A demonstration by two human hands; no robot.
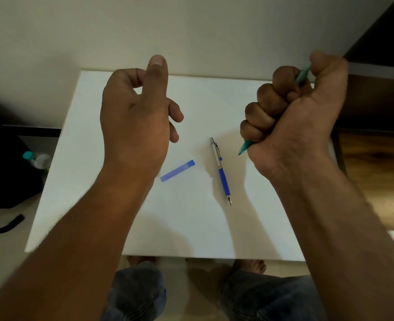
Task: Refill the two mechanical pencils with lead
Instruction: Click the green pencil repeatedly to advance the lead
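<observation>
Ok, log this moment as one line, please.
left hand: raised, loosely curled | right hand: fist round teal pencil | blue pencil, lead case: lying on table

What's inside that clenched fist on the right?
A teal pencil: its tip pokes out below the right hand and its other end shows at the top of the fist. The hand covers its middle.

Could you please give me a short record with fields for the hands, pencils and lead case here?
left hand: raised over the white table, thumb up, fingers loosely curled, nothing visible in it
right hand: fist gripping the teal pencil, tip pointing down
blue and silver pencil: lying on the white table, untouched
lead case: blue, lying on the white table left of that pencil, apart from it
</observation>
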